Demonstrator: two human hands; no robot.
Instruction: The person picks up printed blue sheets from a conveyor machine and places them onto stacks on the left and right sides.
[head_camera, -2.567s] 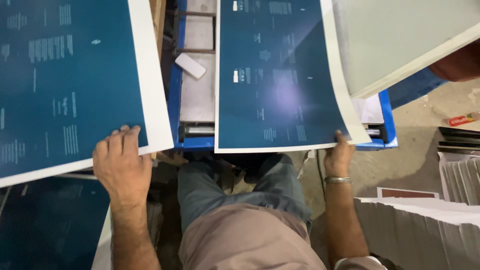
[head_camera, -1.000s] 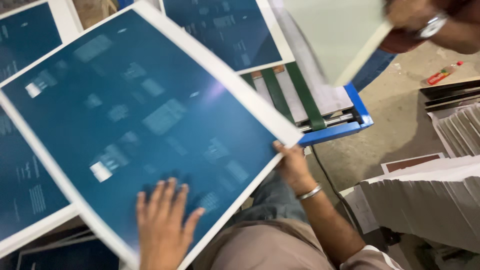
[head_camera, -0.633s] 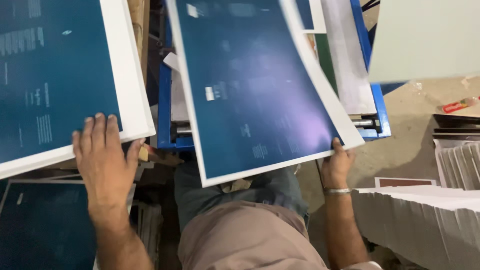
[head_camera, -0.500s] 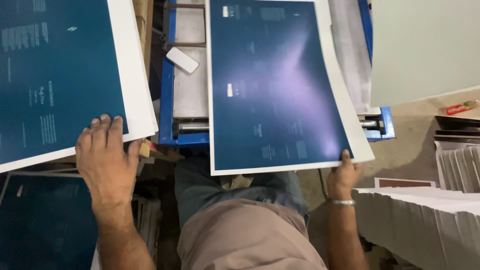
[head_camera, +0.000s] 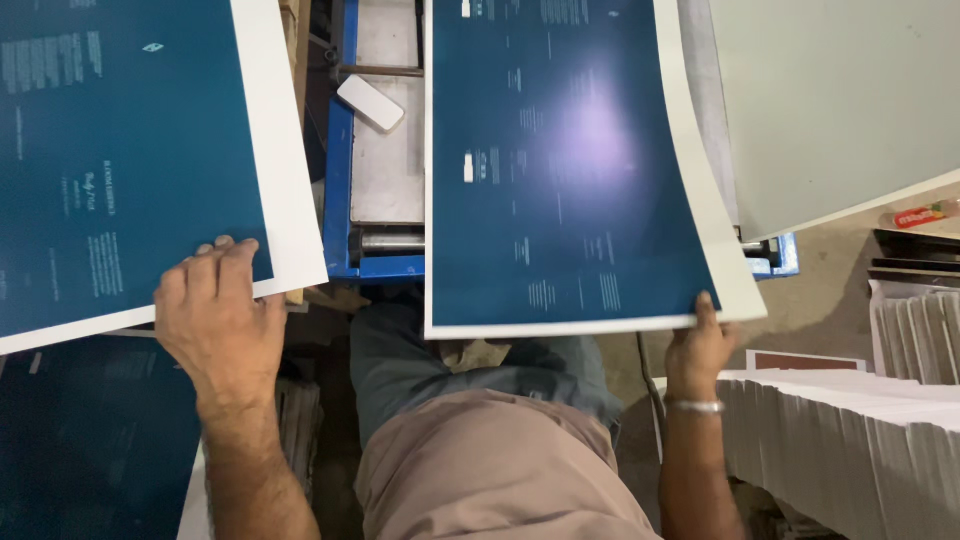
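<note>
Head view, looking down: our left hand (head_camera: 222, 325) lies flat, fingers spread, on the near white margin of the left blue printed sheet (head_camera: 130, 160), pressing rather than gripping. Our right hand (head_camera: 698, 350) pinches the near right corner of the right blue printed sheet (head_camera: 560, 170), thumb on top, fingers beneath. This sheet hangs over the blue-framed machine bed (head_camera: 385, 160), its near edge past the bed's front roller. A small white block (head_camera: 371, 103) rests on the bed between the two sheets.

Judgement: keep the pinch on the white border, off the inked field, and support the sheet so it does not buckle.

Edges: a pale board (head_camera: 830, 100) overlaps the sheet's right side; stacked white paper (head_camera: 850, 440) stands close beside our right wrist. Open room is mostly the gap over the bed between the sheets.
</note>
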